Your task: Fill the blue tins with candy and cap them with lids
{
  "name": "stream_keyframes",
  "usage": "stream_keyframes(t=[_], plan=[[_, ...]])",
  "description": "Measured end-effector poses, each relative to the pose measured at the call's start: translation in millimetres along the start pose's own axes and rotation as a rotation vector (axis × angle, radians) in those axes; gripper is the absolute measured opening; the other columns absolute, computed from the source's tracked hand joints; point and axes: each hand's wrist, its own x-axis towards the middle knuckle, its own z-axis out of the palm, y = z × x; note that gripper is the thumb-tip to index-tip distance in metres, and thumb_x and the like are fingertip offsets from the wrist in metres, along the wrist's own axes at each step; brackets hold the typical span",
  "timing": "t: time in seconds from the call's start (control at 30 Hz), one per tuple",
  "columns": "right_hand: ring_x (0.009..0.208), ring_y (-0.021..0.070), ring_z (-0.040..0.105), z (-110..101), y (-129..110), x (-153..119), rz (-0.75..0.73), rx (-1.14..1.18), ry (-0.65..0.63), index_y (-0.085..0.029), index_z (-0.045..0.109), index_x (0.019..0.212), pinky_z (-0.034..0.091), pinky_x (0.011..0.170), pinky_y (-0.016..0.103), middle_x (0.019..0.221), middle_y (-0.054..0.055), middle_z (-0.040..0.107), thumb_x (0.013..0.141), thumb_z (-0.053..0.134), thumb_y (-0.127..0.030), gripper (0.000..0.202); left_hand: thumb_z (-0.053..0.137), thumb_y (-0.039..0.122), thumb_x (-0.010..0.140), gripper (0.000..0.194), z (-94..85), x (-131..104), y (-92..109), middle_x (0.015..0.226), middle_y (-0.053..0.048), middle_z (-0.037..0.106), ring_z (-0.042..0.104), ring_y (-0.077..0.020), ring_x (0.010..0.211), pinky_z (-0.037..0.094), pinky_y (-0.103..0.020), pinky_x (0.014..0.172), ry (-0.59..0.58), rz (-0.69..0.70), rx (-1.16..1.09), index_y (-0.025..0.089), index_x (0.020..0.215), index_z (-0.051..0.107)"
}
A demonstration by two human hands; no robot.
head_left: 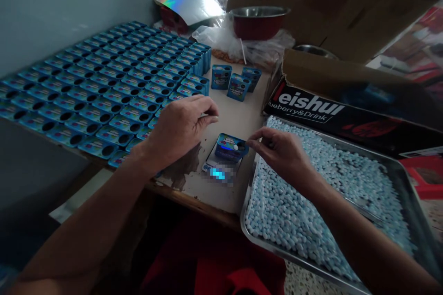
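Note:
A small blue candy box (227, 151) stands on a little digital scale (209, 164) with a lit display, and a white candy (236, 147) shows at the opening in its top. Just right of the box is my right hand (282, 150), its thumb and fingers pinched at the box's corner; what they hold, if anything, is too small to name. My left hand (185, 120) hovers left of and beyond the box, thumb and fingertips closed together over something I cannot make out. Under my right forearm lies a metal tray (246, 214) full of pale blue and white candies (294, 212).
Many blue boxes (110, 97) with dark round openings stand in rows at left. Farther back are several loose boxes (237, 87), a red metal bowl (259, 25) and plastic bags (216, 37). A black printed carton (311, 106) borders the tray's far side.

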Motion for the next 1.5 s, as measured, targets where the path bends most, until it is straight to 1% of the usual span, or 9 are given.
stream_keyframes(t=[0.1,0.17,0.4,0.57,0.7,0.93,1.17,1.37,1.5], plan=[[0.054,0.0124,0.051,-3.6,-0.2,-0.1,0.022,0.06,-0.026,-0.02,0.074,0.089,0.035,0.053,0.027,0.065,0.001,0.065,0.094,0.064,-0.039,0.022,0.055,0.027,0.098,0.011,-12.2,-7.2,-2.3,0.099,-0.001,0.072,0.065,-0.0193,0.093,0.049,-0.032,0.085,-0.035,-0.08,0.037,0.023,0.094,0.064],[0.055,0.0128,0.052,-4.1,-0.9,-0.3,0.034,0.075,-0.042,-0.02,0.074,0.089,0.035,0.053,0.027,0.066,0.001,0.065,0.094,0.064,-0.041,0.024,0.053,0.027,0.098,0.012,-14.5,-11.0,-4.5,0.098,-0.001,0.071,0.065,-0.0204,0.093,0.049,-0.033,0.084,-0.062,-0.101,0.034,0.023,0.092,0.063],[0.055,0.0132,0.051,-1.0,-9.3,0.4,0.03,0.02,-0.095,-0.021,0.074,0.091,0.033,0.052,0.027,0.068,0.002,0.065,0.095,0.061,-0.044,0.026,0.055,0.027,0.097,0.011,-10.2,-18.4,-12.5,0.094,-0.003,0.072,0.066,-0.0216,0.091,0.049,-0.034,0.081,-0.044,-0.08,0.003,0.023,0.091,0.063],[0.057,0.0135,0.052,0.9,-12.8,3.3,0.009,-0.071,-0.09,-0.021,0.074,0.087,0.034,0.054,0.028,0.068,0.001,0.065,0.094,0.062,-0.043,0.025,0.055,0.027,0.097,0.011,-13.6,-21.7,-16.0,0.093,-0.003,0.071,0.066,-0.0207,0.09,0.048,-0.033,0.08,-0.05,-0.078,0.01,0.023,0.091,0.064],[0.057,0.0134,0.051,0.8,-15.6,5.4,0.004,-0.077,-0.082,-0.021,0.075,0.087,0.034,0.055,0.028,0.067,0.001,0.065,0.093,0.063,-0.041,0.024,0.055,0.026,0.097,0.012,-14.5,-24.0,-17.7,0.093,-0.003,0.071,0.066,-0.0206,0.09,0.048,-0.033,0.08,-0.044,-0.098,0.006,0.021,0.091,0.063],[0.055,0.0135,0.051,-4.3,-20.2,6.0,0.038,-0.037,-0.085,-0.02,0.074,0.085,0.034,0.054,0.028,0.064,0.001,0.064,0.093,0.063,-0.042,0.025,0.056,0.026,0.096,0.01,-15.3,-21.2,-15.2,0.094,-0.004,0.071,0.067,-0.0217,0.091,0.049,-0.035,0.081,-0.018,-0.119,-0.024,0.021,0.091,0.063],[0.055,0.0132,0.049,-5.5,-15.9,4.8,0.027,-0.04,-0.096,-0.021,0.073,0.086,0.034,0.053,0.028,0.066,0.001,0.064,0.094,0.062,-0.042,0.025,0.053,0.031,0.098,0.013,-12.2,-17.4,-12.6,0.095,-0.002,0.071,0.066,-0.0225,0.092,0.05,-0.036,0.083,-0.047,-0.099,-0.036,0.025,0.09,0.062],[0.055,0.0135,0.052,-1.4,-14.2,5.2,0.018,-0.083,-0.119,-0.022,0.074,0.086,0.033,0.053,0.028,0.066,0.001,0.065,0.094,0.061,-0.044,0.027,0.054,0.03,0.097,0.011,-10.9,-15.5,-10.6,0.096,-0.003,0.072,0.067,-0.0241,0.093,0.051,-0.037,0.081,-0.039,-0.125,-0.033,0.026,0.09,0.062],[0.056,0.0136,0.053,6.3,-18.3,6.3,-0.006,-0.136,-0.116,-0.023,0.074,0.089,0.032,0.054,0.028,0.066,0.001,0.067,0.094,0.062,-0.044,0.025,0.054,0.03,0.098,0.013,-9.1,-16.7,-11.6,0.097,-0.003,0.073,0.068,-0.0228,0.091,0.051,-0.037,0.082,-0.028,-0.092,-0.021,0.025,0.092,0.064]])
